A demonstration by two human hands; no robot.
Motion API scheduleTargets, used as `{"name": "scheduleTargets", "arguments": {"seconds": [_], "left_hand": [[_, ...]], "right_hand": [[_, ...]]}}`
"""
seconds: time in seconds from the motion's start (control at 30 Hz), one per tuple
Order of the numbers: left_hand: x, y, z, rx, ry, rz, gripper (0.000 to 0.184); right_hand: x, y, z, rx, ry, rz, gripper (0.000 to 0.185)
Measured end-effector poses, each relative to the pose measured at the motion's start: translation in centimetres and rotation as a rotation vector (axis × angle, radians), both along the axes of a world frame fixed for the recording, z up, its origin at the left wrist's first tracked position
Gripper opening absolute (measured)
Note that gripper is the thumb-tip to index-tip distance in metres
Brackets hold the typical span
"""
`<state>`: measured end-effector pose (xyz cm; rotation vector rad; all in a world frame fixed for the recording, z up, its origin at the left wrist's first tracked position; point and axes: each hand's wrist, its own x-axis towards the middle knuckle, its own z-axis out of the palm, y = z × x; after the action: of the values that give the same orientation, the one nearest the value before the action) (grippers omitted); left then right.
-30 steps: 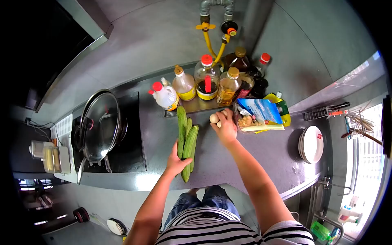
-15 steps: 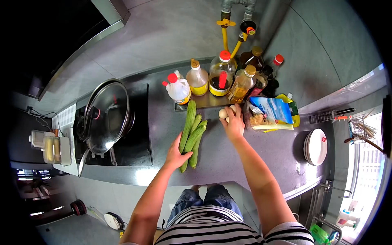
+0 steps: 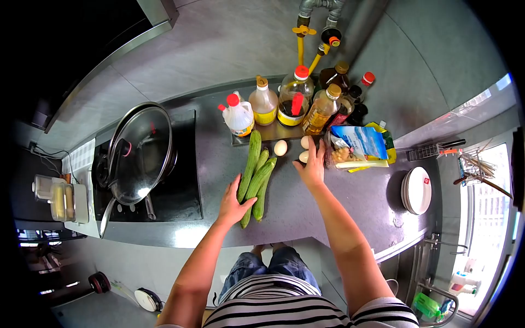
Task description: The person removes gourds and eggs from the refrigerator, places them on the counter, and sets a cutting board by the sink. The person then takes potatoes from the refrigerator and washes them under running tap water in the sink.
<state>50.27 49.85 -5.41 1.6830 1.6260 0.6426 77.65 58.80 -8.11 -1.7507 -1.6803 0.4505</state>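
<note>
On the grey counter [image 3: 284,202], left hand [image 3: 232,208]: curled loosely round the lower part of the long green gourds [image 3: 254,180], which lie bundled side by side. Right hand [image 3: 312,169]: arched, fingers parted, at two eggs [image 3: 304,157]; grip cannot be told. Between hands, farther back: one loose egg [image 3: 280,147]. Behind: bottles [image 3: 264,105] on a metal tray [image 3: 267,133]. Right: blue-and-white packet [image 3: 365,143]; stacked plates [image 3: 419,191]. Left: glass-lidded pan [image 3: 141,156] on black hob [image 3: 185,191].

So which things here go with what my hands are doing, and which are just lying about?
Seemingly in use:
- long green gourds, left hand against them
- three eggs, right hand at two

Apparently just lying about:
- glass lid
- capped bottles
- blue-and-white packet
- stacked white plates
</note>
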Motion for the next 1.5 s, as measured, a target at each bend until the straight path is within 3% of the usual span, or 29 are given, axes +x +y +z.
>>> {"name": "scheduleTargets", "arguments": {"seconds": [0.47, 0.77, 1.0, 1.1, 1.2, 1.5], "left_hand": [[-0.5, -0.5, 0.2, 0.085, -0.024, -0.053, 0.082], [-1.5, -1.2, 1.0, 0.139, -0.034, -0.056, 0.075], [-0.1, -3.0, 4.5, 0.437, 0.083, -0.225, 0.068], [2.9, -3.5, 6.3, 0.474, 0.052, -0.385, 0.065], [8.8, -4.7, 7.0, 0.483, -0.043, -0.618, 0.066], [20.4, -19.4, 5.2, 0.409, -0.18, -1.273, 0.064]], "right_hand": [[-1.1, -5.6, 0.2, -0.003, 0.15, -0.056, 0.101], [-2.3, -10.5, 0.3, -0.153, 0.168, -0.112, 0.097], [-1.6, -14.4, -1.6, -0.234, 0.167, -0.052, 0.064], [-1.0, -17.8, 0.2, -0.083, 0.186, -0.178, 0.064], [0.0, -23.6, 3.5, 0.095, 0.037, -0.456, 0.062], [1.9, -49.3, 4.1, 0.06, 0.357, -1.126, 0.054]]}}
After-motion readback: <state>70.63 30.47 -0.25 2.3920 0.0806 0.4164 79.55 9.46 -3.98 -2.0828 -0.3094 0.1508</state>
